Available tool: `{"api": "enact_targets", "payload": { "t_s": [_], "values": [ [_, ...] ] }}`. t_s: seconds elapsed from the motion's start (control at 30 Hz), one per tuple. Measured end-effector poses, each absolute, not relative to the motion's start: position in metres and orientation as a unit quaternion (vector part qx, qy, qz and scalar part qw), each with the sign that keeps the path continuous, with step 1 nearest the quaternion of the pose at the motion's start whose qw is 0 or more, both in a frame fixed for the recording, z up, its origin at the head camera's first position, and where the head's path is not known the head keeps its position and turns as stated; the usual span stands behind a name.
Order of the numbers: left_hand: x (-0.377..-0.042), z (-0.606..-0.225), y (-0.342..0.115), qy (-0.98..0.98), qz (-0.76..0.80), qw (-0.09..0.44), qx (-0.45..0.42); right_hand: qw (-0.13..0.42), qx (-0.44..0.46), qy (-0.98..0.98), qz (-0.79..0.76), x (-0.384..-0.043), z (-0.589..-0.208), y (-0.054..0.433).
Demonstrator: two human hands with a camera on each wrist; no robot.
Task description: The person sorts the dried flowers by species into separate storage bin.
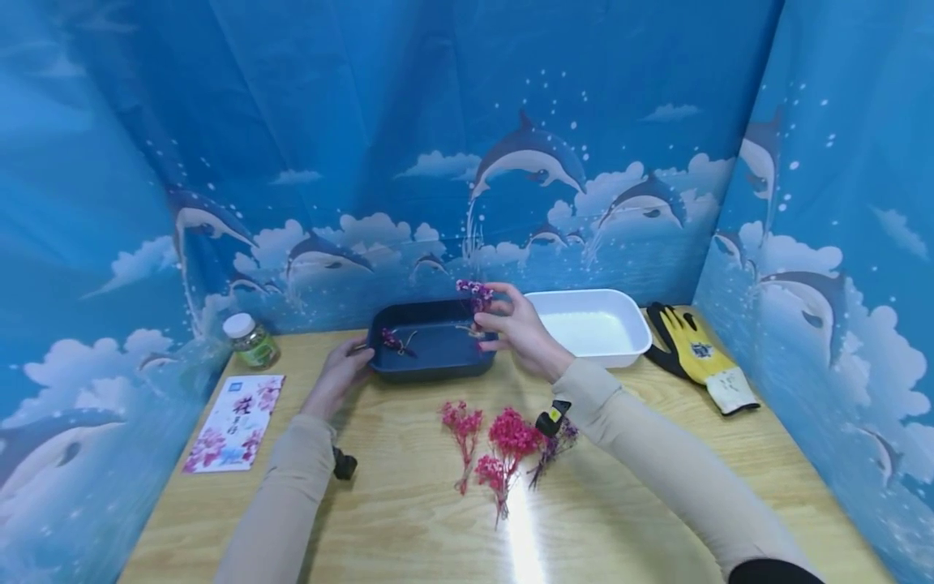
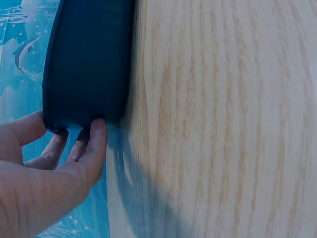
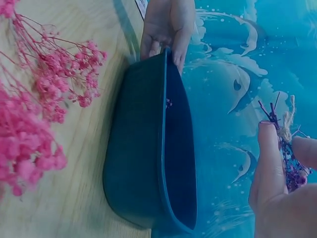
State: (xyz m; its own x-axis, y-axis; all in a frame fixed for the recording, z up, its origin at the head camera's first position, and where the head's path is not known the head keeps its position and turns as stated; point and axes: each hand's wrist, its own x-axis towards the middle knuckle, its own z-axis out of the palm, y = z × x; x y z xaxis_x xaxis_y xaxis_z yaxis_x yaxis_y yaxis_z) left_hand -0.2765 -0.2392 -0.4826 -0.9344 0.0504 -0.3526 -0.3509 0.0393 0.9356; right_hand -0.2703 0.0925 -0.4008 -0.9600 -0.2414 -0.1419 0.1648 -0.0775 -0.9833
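My left hand [image 1: 341, 375] grips the left end of a dark blue rectangular tub [image 1: 430, 373], thumb at the rim and fingers against the outer wall, as the left wrist view also shows. A small bunch of purple dried flowers [image 1: 396, 345] lies inside the tub. Over the tub's right end, my right hand [image 1: 520, 328] pinches another purple dried flower bunch [image 3: 292, 171] between thumb and fingers. Twine [image 3: 286, 130] ties its stems, which point up in the right wrist view. Part of this bunch is hidden by the fingers.
Pink dried flower bunches [image 1: 515, 434] and purple sprigs [image 1: 554, 448] lie in front. A white tub [image 1: 594, 357] stands at right, beside a yellow-black glove [image 1: 700, 350]. On the left are a lidded jar [image 1: 255, 345] and a floral card [image 1: 235, 423]. Dolphin-print curtain surrounds the table.
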Motion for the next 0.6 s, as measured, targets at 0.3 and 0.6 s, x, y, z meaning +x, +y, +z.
{"api": "enact_targets", "payload": {
  "t_s": [0.3, 0.6],
  "values": [
    [-0.278, -0.483, -0.238, 0.711, 0.679, 0.143, -0.115, 0.173, -0.024, 0.663, -0.728, -0.286, -0.407, 0.087],
    [-0.277, -0.483, -0.238, 0.707, 0.682, 0.146, -0.116, 0.218, 0.002, 0.576, -0.788, -0.304, -0.414, 0.078]
  ]
}}
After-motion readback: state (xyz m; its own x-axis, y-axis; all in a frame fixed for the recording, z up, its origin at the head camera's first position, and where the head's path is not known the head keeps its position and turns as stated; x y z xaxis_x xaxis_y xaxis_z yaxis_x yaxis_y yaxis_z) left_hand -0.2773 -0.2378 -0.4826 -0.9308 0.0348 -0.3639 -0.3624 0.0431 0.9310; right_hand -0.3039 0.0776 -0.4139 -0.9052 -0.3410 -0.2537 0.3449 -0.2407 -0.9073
